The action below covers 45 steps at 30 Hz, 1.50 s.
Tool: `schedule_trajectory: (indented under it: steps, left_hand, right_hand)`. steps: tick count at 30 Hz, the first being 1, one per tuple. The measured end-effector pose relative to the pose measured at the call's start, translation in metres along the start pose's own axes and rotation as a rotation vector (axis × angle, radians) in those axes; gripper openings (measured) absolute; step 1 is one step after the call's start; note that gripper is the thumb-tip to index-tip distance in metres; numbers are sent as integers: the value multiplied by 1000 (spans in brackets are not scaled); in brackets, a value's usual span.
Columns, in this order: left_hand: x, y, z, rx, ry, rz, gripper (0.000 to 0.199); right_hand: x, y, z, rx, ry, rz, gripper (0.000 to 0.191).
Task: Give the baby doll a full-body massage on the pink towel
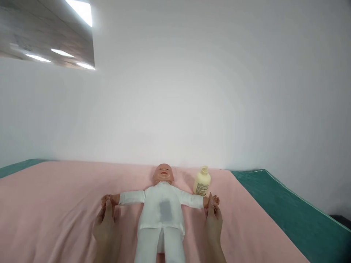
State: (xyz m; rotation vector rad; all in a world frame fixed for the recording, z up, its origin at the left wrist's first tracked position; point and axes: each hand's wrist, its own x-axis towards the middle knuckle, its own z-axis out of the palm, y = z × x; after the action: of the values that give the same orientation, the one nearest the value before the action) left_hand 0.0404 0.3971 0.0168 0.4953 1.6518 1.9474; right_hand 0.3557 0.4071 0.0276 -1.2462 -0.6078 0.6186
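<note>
A baby doll (163, 208) in a white top and white trousers lies on its back, head toward the wall, both arms stretched out sideways. A grey patch shows on the front of its top. My left hand (105, 226) pinches the doll's hand on the left side. On the opposite side, my right hand (214, 223) grips the doll's other wrist between thumb and fingers. Just beyond that arm stands a pale yellow bottle (202, 181) with printed text on its front. The doll's lower legs run out of the picture at the bottom.
Beneath the doll is a pink cloth (68, 190), wrinkled on the left. A green surface (290, 204) shows past the cloth at both sides. Behind rises a white wall (175, 91), with a reflective panel (49, 33) at the upper left.
</note>
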Motion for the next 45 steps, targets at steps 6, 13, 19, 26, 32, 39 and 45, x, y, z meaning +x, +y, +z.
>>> schedule_trajectory:
  steps: [6, 13, 19, 26, 32, 39, 45]
  left_hand:
    - [-24, 20, 5, 12, -4, 69, 45]
    - [-54, 12, 11, 321, -574, 821, 16]
    - [-49, 9, 17, 591, -891, 1273, 27]
    - [-49, 1, 20, 504, -867, 1236, 34]
    - [-45, -3, 19, 480, -865, 1188, 59]
    - [-44, -7, 17, 391, -828, 1173, 46]
    - [-51, 20, 9, 158, -296, 327, 33]
  right_hand:
    - [-39, -24, 16, 8, -122, -122, 50]
    - [-67, -20, 23, -200, -532, -394, 33]
    - [-57, -11, 20, -415, -748, -757, 30]
    - [-54, -11, 22, -465, -835, -981, 39]
    - [-57, -8, 24, -450, -800, -1047, 42]
    - [-59, -5, 26, -367, -774, -959, 40]
    - [-62, -16, 24, -148, -464, -344, 37]
